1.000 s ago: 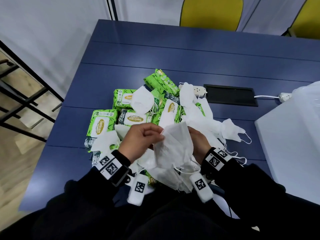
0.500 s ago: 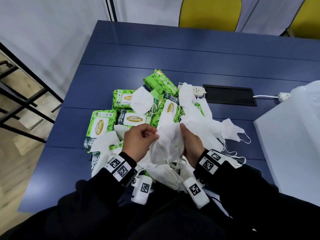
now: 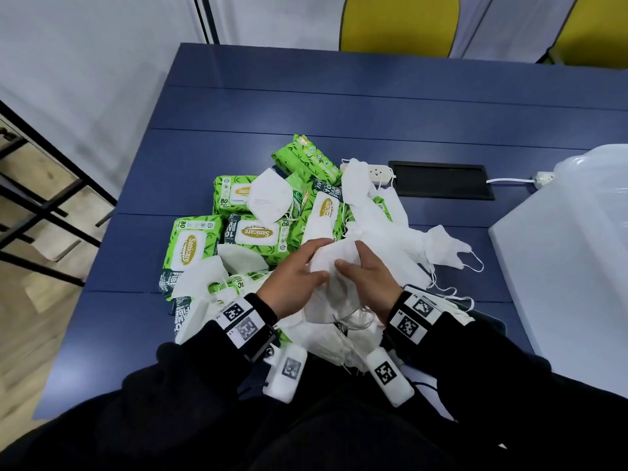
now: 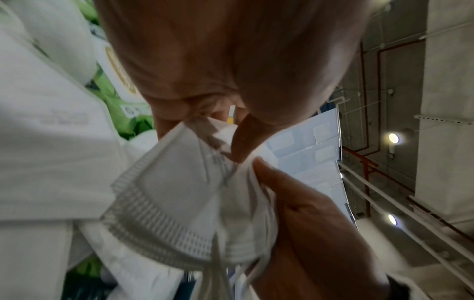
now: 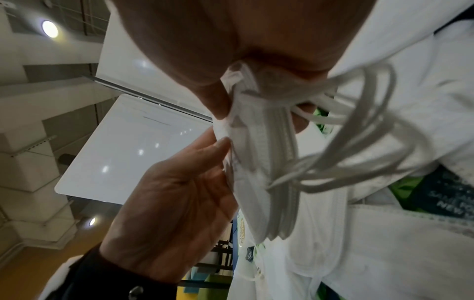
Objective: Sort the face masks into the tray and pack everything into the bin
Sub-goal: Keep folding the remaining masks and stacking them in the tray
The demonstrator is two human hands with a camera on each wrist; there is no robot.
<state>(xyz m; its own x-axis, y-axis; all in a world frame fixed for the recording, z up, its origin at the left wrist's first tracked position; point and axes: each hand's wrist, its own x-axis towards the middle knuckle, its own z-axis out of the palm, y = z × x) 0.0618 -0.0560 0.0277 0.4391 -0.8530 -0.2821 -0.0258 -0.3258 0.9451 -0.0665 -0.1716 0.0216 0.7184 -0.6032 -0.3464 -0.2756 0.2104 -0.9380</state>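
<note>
Dark blue slatted table (image 3: pixel 339 107) with yellow chairs (image 3: pixel 397 25) behind, bearing glossy green wipe packs (image 3: pixel 190 246) and soft white folded face masks (image 3: pixel 377 229); left hand (image 3: pixel 292 280) and right hand (image 3: pixel 367 277) both pinch a ridged-edged mask stack (image 3: pixel 334 263) above the pile, its elastic loops (image 5: pixel 359 142) plain in the right wrist view only.
</note>
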